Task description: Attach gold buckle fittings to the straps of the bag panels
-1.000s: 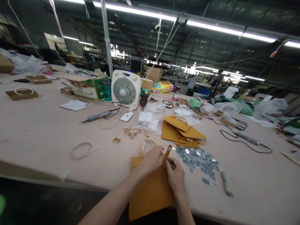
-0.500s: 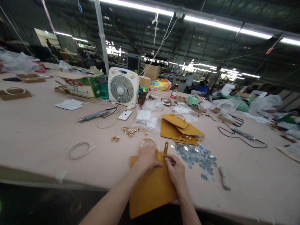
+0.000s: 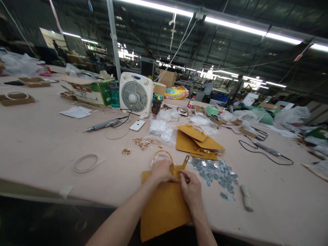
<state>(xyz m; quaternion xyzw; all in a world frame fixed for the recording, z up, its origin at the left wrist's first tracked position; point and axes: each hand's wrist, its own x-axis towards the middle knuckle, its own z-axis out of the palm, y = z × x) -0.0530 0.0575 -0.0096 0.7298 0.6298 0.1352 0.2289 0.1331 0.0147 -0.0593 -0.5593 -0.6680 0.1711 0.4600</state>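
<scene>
A mustard-yellow bag piece (image 3: 164, 212) with a curved handle (image 3: 154, 158) partly in clear wrap lies at the table's front edge, its lower part overhanging. My left hand (image 3: 164, 172) grips its upper part beside the handle base, fingers over the top edge and thumb on the front. A narrow yellow strap (image 3: 185, 162) with a metal-rimmed slot sticks up past the top edge. At the strap's lower end my right hand (image 3: 191, 186) is closed in a pinch; its fingertips hide what is between them. Flat grey metal plates (image 3: 217, 172) lie scattered right of this hand.
More yellow bag pieces (image 3: 192, 140) lie behind the plates. Gold fittings (image 3: 146, 143), a phone (image 3: 137, 125) and a corded power screwdriver (image 3: 102, 125) are to the left. Behind stands a fan (image 3: 135, 95). A second corded tool (image 3: 266, 148) and a cloth roll (image 3: 246, 198) lie right.
The strap has tilted to the right from nearly upright. My right fingers have shifted slightly at its lower end. My left hand keeps its hold on the bag piece.
</scene>
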